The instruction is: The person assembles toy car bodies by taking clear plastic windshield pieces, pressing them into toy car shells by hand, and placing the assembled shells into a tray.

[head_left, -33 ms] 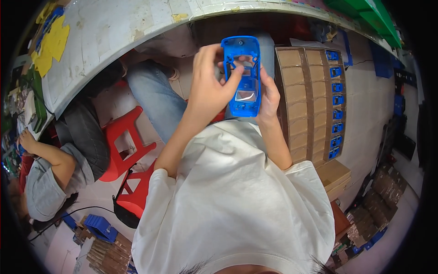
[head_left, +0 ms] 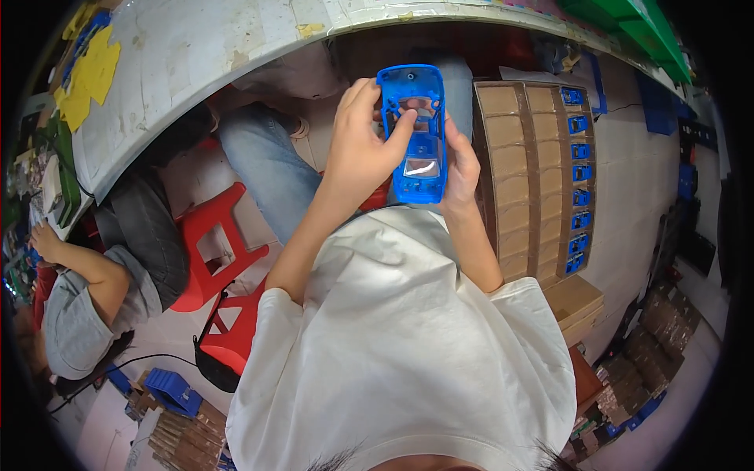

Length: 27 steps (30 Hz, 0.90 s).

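Note:
I hold a blue plastic toy car shell (head_left: 415, 133) in front of me with both hands, its hollow underside facing me. A clear window piece sits inside it near the lower end. My left hand (head_left: 363, 153) grips the shell's left side, with the thumb pressing into the inside near the upper opening. My right hand (head_left: 463, 169) holds the right side from behind, mostly hidden by the shell.
A cardboard tray (head_left: 510, 173) on the right carries a column of several blue car shells (head_left: 580, 173). A worn white workbench (head_left: 196, 47) curves across the top. Red plastic stools (head_left: 216, 235) stand lower left, beside a seated person in a grey sleeve (head_left: 78, 314).

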Tool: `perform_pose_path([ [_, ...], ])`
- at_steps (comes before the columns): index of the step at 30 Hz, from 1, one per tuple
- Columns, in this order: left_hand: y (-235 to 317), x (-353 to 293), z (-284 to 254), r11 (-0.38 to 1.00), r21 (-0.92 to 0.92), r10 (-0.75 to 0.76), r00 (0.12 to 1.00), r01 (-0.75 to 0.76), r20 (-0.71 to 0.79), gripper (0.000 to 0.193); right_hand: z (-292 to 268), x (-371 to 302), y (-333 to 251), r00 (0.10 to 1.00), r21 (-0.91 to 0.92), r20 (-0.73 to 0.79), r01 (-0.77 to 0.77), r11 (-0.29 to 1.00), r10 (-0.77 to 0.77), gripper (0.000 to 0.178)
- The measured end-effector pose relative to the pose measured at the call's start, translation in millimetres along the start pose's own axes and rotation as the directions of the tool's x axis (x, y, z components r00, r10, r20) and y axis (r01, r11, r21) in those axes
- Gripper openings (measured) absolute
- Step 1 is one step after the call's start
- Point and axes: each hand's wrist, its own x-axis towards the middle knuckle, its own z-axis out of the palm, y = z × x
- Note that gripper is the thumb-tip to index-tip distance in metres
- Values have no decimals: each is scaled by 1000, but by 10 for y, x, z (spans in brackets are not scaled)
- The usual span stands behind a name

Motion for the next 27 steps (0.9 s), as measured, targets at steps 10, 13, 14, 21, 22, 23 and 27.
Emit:
perform_pose_path([
  [10, 68, -91, 58, 1000, 21, -17, 999, 18, -38, 16, 134, -2, -84, 974, -699, -121, 55, 713, -193, 20],
  [13, 50, -95, 70, 999, 21, -37, 999, 37, -21, 17, 172, 35, -97, 937, -845, -73, 124, 520, -342, 14],
  [14, 48, -90, 72, 999, 42, -21, 999, 22, -26, 17, 194, 36, -112, 941, -853, -86, 100, 512, -326, 12],
  [21, -17, -96, 35, 998, 65, -25, 999, 23, 33, 23, 190, 13, -117, 954, -838, -161, 3, 546, -253, 11],
  [22, -59, -100, 39, 997, 77, 22, 999, -25, 34, 24, 187, 11, -111, 954, -838, -162, 2, 546, -252, 11],
  [23, -80, -105, 42, 993, 89, 70, 997, -73, 37, 26, 182, 8, -104, 952, -841, -150, 20, 540, -268, 10],
  [27, -52, -100, 51, 999, 51, 12, 999, -15, 42, 25, 176, 16, -107, 947, -894, -80, 70, 442, -312, 10],
])
